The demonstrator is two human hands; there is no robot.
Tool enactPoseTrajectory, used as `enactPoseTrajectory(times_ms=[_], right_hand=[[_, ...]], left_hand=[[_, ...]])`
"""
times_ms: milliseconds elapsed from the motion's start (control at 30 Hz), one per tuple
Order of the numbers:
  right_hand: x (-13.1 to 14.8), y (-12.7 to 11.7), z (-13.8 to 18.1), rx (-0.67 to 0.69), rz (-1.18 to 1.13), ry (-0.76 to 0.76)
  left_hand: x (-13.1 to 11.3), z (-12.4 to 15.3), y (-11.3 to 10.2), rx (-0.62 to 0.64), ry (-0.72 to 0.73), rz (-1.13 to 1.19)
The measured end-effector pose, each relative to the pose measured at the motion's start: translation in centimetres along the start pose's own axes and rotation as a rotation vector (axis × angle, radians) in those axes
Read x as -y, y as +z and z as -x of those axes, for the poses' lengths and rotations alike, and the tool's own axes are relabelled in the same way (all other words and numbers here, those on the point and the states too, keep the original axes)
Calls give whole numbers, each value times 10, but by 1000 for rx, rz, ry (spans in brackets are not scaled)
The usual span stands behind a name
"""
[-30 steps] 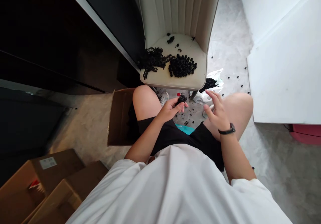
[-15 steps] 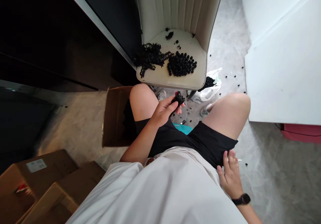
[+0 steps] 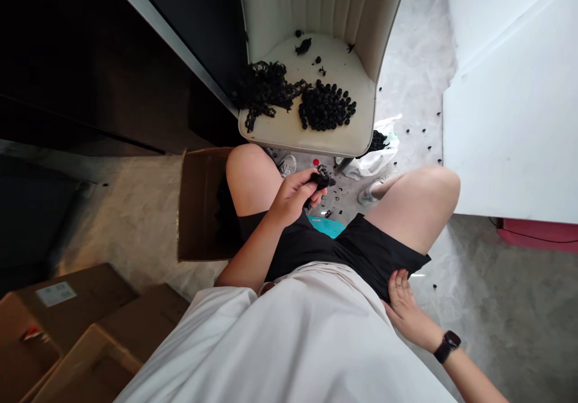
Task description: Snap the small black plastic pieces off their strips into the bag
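Note:
Above the gap between the knees, my left hand (image 3: pixel 295 195) is closed around a crumpled black rubbery piece (image 3: pixel 320 179) with ragged bits sticking out. My right hand (image 3: pixel 405 306), fingers stretched out, lies on the dark shorts (image 3: pixel 382 252) at the right thigh and holds nothing. On the cream chair seat (image 3: pixel 289 135) in front sits a pile of small black ring-like parts (image 3: pixel 326 108). To its left lies a tangle of torn black scraps (image 3: pixel 266 93). A few loose black bits (image 3: pixel 303 46) rest farther back on the seat.
A white plastic bag (image 3: pixel 372 165) with black pieces stands on the floor beyond the right knee. An open cardboard box (image 3: pixel 192 210) is beside the left leg. More boxes (image 3: pixel 85 306) stand lower left. Small black parts dot the floor; a white panel (image 3: pixel 510 150) is at right.
My right hand has slid inward along the thigh, and its wrist has turned. My left hand still holds the black piece, which has turned slightly. The view has shifted a little.

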State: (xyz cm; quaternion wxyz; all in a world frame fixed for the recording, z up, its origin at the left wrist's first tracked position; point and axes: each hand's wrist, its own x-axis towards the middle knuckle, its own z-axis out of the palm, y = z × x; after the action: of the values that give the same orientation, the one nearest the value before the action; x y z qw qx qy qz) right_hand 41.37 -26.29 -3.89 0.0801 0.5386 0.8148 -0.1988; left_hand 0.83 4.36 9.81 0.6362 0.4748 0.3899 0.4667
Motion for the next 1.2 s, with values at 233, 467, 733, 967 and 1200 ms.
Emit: enactPoseTrajectory(times_ms=[233, 467, 733, 967, 1200], right_hand=[[4, -4, -1, 45, 42, -16], [-17, -66, -24, 563, -215, -22], [-24, -112, -37, 592, -296, -66], [19, -179, -92, 385, -123, 72], [61, -204, -200, -116, -269, -261]], left_hand=[[3, 2, -4, 20, -47, 62], [-1, 5, -4, 70, -51, 7], [-6, 13, 2, 102, -60, -104], [-13, 18, 5, 204, 37, -446], [7, 19, 2, 236, 19, -504]])
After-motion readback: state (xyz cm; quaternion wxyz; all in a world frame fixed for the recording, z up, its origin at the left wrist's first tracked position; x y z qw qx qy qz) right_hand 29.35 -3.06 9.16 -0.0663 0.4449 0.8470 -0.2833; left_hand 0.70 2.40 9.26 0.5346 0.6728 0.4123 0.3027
